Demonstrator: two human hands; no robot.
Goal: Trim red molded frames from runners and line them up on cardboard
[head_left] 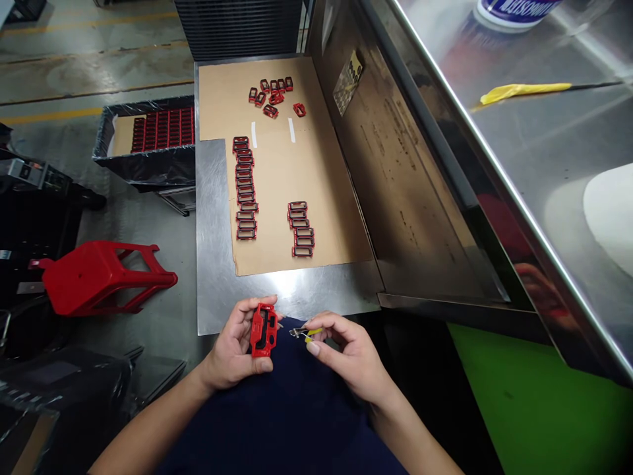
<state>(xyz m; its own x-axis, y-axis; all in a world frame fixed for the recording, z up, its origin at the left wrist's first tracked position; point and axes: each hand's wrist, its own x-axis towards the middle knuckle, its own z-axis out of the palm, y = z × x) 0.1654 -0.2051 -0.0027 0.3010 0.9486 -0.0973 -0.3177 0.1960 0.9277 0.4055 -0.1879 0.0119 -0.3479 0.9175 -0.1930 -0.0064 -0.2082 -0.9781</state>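
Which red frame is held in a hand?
The red frame in the left hand; the frames on the cardboard lie untouched, and the right hand holds a yellow-handled tool.

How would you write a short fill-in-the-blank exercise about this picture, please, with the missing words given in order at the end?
1. The left hand holds a frame-like part coloured black and ____.
2. The right hand holds a small tool whose handles are ____.
3. On the cardboard, the left column of parts contains ____ parts than the right column.
4. The two strips on the cardboard are coloured ____.

Missing words: red; yellow; more; white.
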